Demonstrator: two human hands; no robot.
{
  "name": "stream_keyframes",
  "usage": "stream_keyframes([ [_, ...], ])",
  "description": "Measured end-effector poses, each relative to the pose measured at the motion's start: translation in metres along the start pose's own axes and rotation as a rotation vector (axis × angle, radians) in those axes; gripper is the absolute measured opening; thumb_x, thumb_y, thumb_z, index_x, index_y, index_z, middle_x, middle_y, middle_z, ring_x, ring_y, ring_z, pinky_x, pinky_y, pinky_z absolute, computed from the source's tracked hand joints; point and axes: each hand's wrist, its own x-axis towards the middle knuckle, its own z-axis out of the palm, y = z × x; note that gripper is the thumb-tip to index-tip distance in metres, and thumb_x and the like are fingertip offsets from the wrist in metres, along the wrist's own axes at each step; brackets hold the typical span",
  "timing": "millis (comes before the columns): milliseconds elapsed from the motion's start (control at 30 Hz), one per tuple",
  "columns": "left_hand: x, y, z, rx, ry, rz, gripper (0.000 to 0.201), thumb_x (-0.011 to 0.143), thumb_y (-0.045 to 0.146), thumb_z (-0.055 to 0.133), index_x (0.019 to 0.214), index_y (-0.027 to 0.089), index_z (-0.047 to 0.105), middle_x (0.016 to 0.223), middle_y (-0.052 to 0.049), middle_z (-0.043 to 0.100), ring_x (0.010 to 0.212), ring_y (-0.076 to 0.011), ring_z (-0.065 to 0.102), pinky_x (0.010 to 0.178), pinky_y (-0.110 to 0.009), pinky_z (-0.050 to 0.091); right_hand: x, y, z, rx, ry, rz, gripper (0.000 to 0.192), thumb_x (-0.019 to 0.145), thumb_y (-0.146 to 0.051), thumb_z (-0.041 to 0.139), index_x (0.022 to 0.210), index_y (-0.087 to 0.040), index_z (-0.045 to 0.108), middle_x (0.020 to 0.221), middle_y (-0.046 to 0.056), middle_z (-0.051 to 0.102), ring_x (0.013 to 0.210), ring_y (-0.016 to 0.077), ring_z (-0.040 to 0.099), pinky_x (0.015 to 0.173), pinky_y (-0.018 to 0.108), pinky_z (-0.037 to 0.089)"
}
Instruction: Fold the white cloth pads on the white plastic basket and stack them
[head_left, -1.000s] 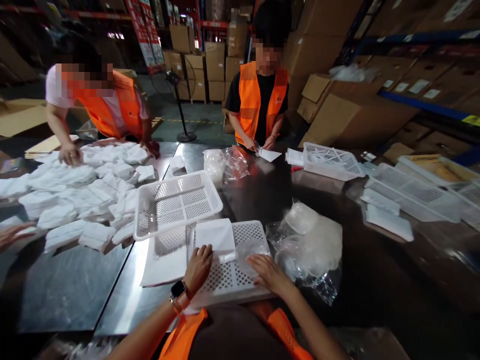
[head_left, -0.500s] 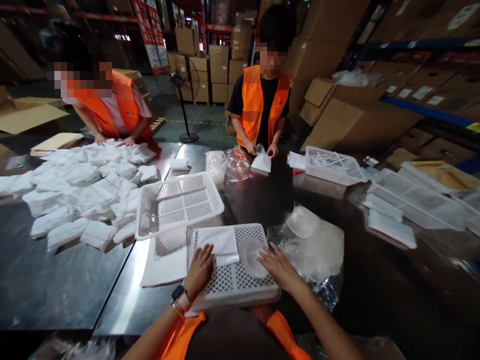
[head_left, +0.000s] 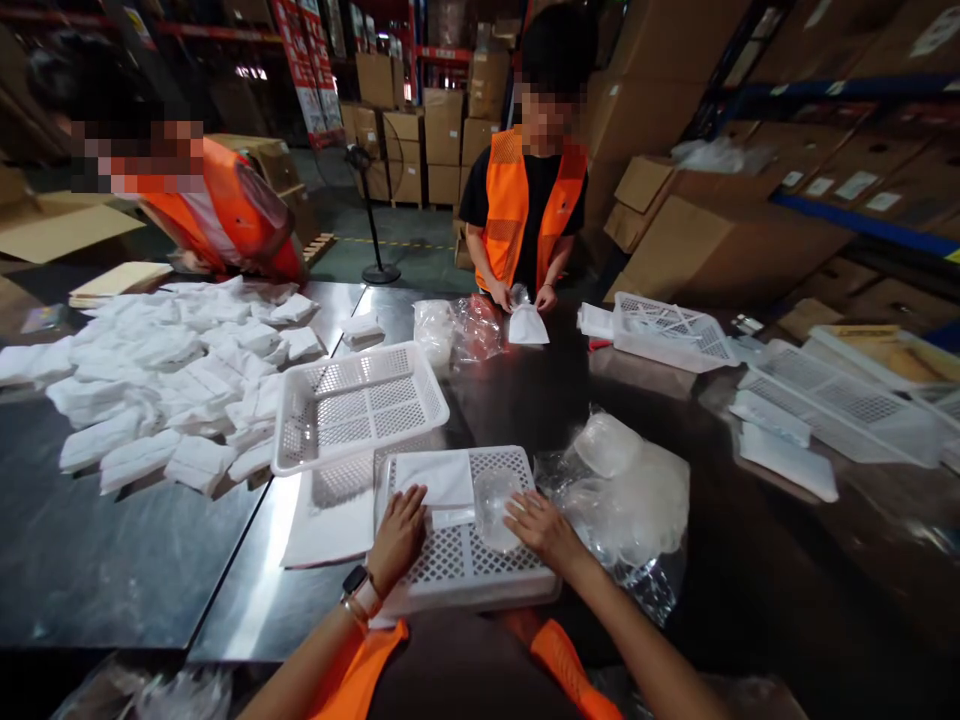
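Observation:
An upturned white perforated basket [head_left: 480, 565] lies in front of me on the steel table. On top of it rests a folded white cloth [head_left: 439, 480]. My left hand [head_left: 397, 535], a watch on its wrist, presses the cloth's near edge. My right hand [head_left: 544, 525] touches a small clear plastic piece [head_left: 495, 500] beside the cloth. A white sheet [head_left: 330, 520] sticks out from under the basket on the left.
A second white basket [head_left: 356, 405] stands upright just beyond. Clear plastic bags [head_left: 630, 495] lie to the right, several folded white cloths [head_left: 165, 375] are piled at the left. Two people in orange vests work across the table. More baskets [head_left: 667, 330] and trays sit at the right.
My right hand has slid left along the basket toward the clear plastic piece. The person at the far left has bent lower over the cloth pile.

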Motion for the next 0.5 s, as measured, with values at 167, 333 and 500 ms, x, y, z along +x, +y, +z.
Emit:
stream_keyframes([
  [167,0.001,0.0,0.0,0.07,0.055,0.042,0.04,0.087,0.002,0.042,0.115,0.013,0.069,0.138,-0.016,0.062,0.132,-0.0295,0.055,0.108,-0.053,0.045,-0.003,0.019,-0.004,0.03,-0.107,-0.063,0.044,0.09,-0.002,0.05,0.128,-0.022,0.063,0.134,0.011,0.065,0.134,0.0227,0.053,0.111,0.051,0.045],
  [333,0.002,-0.004,-0.005,0.114,0.111,0.037,0.04,0.089,0.0,0.041,0.112,0.014,0.071,0.124,-0.014,0.071,0.116,-0.0263,0.065,0.1,-0.048,0.05,0.003,0.028,0.018,0.063,-0.078,-0.084,0.045,0.092,-0.004,0.046,0.13,-0.021,0.063,0.131,0.013,0.067,0.131,0.024,0.056,0.111,0.054,0.044],
  [500,0.009,-0.004,-0.019,0.076,0.006,0.033,0.04,0.089,0.002,0.044,0.116,0.017,0.069,0.121,-0.014,0.071,0.101,-0.0242,0.068,0.084,-0.041,0.057,0.009,0.016,0.031,0.148,0.208,-0.012,0.037,0.101,-0.021,0.037,0.119,-0.014,0.069,0.107,0.015,0.076,0.102,0.0225,0.071,0.088,0.035,0.061],
])
